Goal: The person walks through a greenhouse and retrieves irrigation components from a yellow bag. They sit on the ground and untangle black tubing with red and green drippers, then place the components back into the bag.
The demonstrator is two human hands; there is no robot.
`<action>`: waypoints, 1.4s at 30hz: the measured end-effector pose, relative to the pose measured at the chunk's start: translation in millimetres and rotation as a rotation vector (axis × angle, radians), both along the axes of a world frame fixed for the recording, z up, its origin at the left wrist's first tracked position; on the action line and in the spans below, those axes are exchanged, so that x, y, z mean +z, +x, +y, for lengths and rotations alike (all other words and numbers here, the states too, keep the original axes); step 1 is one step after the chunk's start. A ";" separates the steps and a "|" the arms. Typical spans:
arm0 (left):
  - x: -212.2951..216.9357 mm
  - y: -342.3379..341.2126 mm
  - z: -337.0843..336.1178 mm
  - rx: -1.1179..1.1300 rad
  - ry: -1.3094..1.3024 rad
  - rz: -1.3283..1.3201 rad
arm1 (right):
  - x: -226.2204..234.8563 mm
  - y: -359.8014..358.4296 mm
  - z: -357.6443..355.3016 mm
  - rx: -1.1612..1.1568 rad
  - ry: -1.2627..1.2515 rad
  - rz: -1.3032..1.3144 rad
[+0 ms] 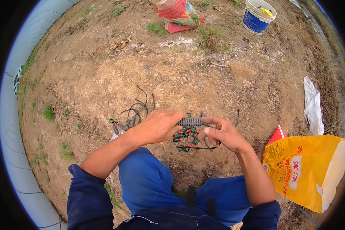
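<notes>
In front of my knees, a short grey ribbed tube (190,122) lies level between my two hands. My left hand (160,124) is closed around its left end, with the fingers partly hiding it. At the other end a thin black cord (206,124) comes out, and my right hand (225,134) is closed on it between thumb and fingers. Below the tube, several small green, black and red clips (184,135) lie in a loose heap on the soil. Another black cord (201,147) with a red and green end passes under my right hand.
Left of my hands lie loose black cords (138,109) with ribbed pieces (132,122). A yellow sack (303,166) spreads at right, near a white plastic sheet (312,107). Far off stand a red sack (180,17) and a white-blue bucket (257,21). A pale curved sheet (17,134) edges the left.
</notes>
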State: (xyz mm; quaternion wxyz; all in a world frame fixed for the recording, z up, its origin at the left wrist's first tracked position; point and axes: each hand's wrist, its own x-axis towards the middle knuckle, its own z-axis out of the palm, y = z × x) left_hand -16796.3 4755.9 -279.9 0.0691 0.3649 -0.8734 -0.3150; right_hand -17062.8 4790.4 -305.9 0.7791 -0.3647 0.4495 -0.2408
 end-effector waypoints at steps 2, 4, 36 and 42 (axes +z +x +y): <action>-19.2 30.0 -5.7 0.136 0.047 -0.041 | -17.2 -12.8 -2.4 -0.038 -0.050 0.122; -41.8 63.4 -7.9 0.267 0.132 -0.119 | -43.6 -24.0 -1.4 -0.058 -0.134 0.272; -122.2 83.5 -51.7 0.585 0.485 0.035 | -254.0 11.2 98.4 0.463 -0.235 1.410; -42.1 -20.2 -48.0 0.384 0.673 0.319 | -262.6 9.4 95.4 0.509 -0.296 1.392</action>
